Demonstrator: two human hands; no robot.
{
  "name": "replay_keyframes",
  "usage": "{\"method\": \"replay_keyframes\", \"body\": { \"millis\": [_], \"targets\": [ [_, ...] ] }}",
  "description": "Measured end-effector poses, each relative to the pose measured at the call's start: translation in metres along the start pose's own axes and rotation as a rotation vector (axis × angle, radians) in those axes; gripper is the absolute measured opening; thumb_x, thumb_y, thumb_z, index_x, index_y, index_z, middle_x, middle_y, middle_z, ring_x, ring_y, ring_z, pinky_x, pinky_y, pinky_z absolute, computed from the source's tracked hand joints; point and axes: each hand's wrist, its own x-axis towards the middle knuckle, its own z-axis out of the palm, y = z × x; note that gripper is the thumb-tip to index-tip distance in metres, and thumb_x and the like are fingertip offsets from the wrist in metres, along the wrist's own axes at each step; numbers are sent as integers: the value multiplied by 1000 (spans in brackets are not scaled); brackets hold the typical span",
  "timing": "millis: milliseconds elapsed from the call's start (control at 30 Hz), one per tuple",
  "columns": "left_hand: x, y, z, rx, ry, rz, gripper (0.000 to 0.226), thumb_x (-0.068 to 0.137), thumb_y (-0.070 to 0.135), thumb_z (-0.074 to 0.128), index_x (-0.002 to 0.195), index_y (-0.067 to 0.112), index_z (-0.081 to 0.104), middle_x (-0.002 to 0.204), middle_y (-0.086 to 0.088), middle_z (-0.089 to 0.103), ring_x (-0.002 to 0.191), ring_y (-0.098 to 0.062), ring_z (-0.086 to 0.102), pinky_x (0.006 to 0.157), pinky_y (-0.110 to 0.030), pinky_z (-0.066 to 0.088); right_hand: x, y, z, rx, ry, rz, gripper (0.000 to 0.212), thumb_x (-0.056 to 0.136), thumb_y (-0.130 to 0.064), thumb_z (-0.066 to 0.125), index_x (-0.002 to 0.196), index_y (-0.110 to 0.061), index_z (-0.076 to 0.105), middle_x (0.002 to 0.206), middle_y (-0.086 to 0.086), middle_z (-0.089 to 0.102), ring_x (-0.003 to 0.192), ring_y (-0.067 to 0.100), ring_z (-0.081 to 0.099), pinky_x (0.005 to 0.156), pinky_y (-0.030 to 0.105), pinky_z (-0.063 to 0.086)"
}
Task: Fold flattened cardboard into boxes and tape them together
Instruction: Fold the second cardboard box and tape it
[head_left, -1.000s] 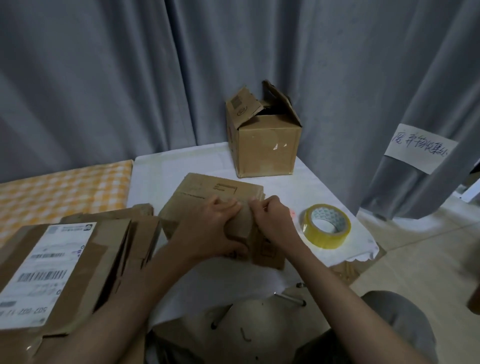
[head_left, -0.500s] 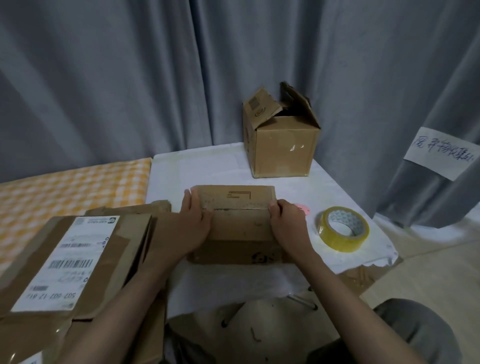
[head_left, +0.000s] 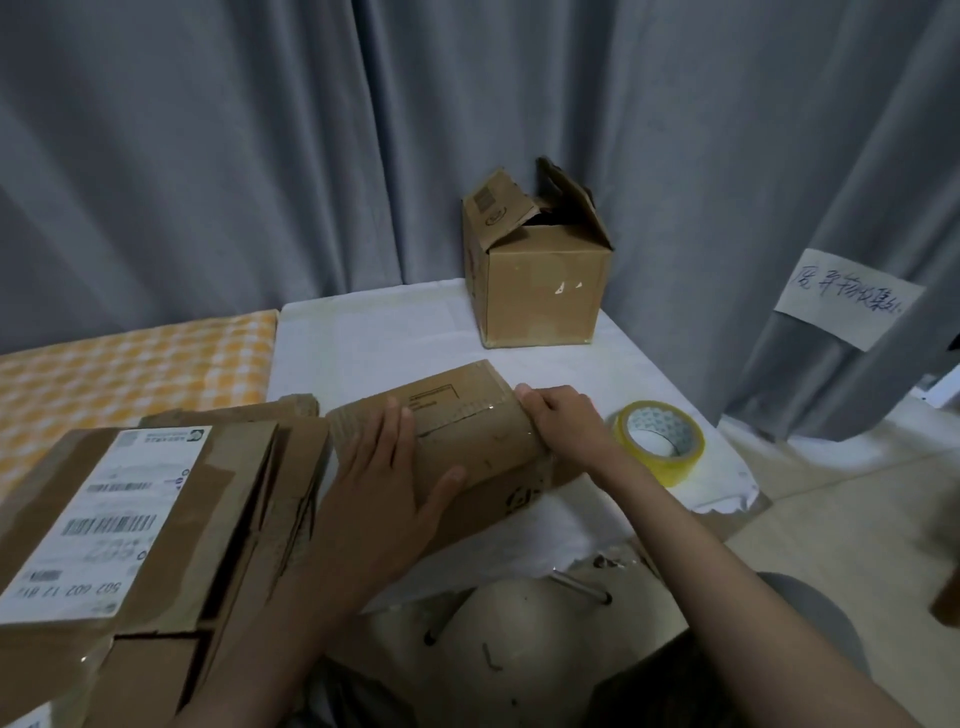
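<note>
A small brown cardboard box (head_left: 467, 436) lies tilted on the white table (head_left: 363, 343), its flaps folded down. My left hand (head_left: 389, 483) lies flat on its top with fingers straight and the thumb along the near edge. My right hand (head_left: 563, 423) grips the box's right end, fingers curled over the flap edge. A roll of yellow tape (head_left: 657, 439) lies flat on the table just right of my right hand. An assembled box (head_left: 540, 283) with its top flaps up stands at the table's back.
A stack of flattened cardboard (head_left: 156, 525) with a white shipping label sits at the near left. An orange checked cloth (head_left: 130, 364) covers the surface left of the table. Grey curtains (head_left: 311, 156) hang behind, with a handwritten paper note (head_left: 847, 299) pinned at right.
The box has been turned so its right end points away and right. My left hand slid from the box's left side onto its top; my right hand stayed on the right end.
</note>
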Motion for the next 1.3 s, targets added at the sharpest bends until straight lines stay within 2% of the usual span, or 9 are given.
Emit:
{"method": "replay_keyframes", "body": {
  "millis": [100,167,367,533,667,733,900,1100,1300],
  "targets": [
    [-1,-1,-1,8,-13,-14,96,83,78,3,157,17,-6,164,1,-15,151,-13,-13,116,-29,-11,-18,33,-27,-89,244,-8,33,97,-39,58,113,-13,71,104,8,73,105,26,60,85,31,43],
    [0,1,-1,6,-9,-10,98,83,78,4,158,15,-2,165,0,-10,151,-14,-9,115,-28,-9,-35,60,-46,-265,327,49,44,88,-43,68,122,-15,60,111,6,67,111,29,55,90,39,43],
    [16,20,-8,4,58,-37,92,87,73,11,155,12,21,164,-3,13,150,-20,8,122,-39,7,-64,105,-59,-703,201,37,43,81,-5,65,120,-25,65,118,0,69,116,24,49,103,33,27],
    [24,51,-12,-282,102,181,65,97,59,33,148,19,41,156,4,35,145,-14,24,119,-30,12,-74,90,-71,-339,368,-60,30,79,6,67,104,-12,68,103,8,71,99,32,58,88,32,32],
    [32,80,-15,-521,57,296,38,101,32,51,139,28,53,139,18,49,114,23,34,98,2,18,-94,71,-85,-97,279,-195,22,87,2,68,104,-11,67,101,-3,67,97,27,58,88,42,44],
    [39,93,-19,-600,48,320,36,100,24,52,136,25,57,130,19,53,108,29,36,88,8,20,-105,59,-90,-13,220,-243,23,90,2,66,104,-16,64,100,-10,64,98,19,58,88,35,44],
    [53,113,-26,-761,7,326,33,102,24,50,132,19,62,127,8,61,112,4,53,90,-9,43,-118,43,-96,103,127,-278,26,94,-2,63,106,-25,60,99,-18,60,100,7,55,87,20,40],
    [52,110,-30,-888,135,329,21,92,15,66,110,22,75,108,11,68,99,2,60,72,-6,45,-119,41,-101,168,51,-276,21,95,-1,61,108,-18,63,102,-9,64,104,10,58,89,19,41],
    [52,109,-35,-893,191,375,18,83,9,76,91,24,75,91,11,70,89,-5,64,71,-13,51,-118,41,-101,168,-10,-294,20,96,-1,61,106,-18,63,99,-15,64,101,6,58,86,15,40]
  ]
}}
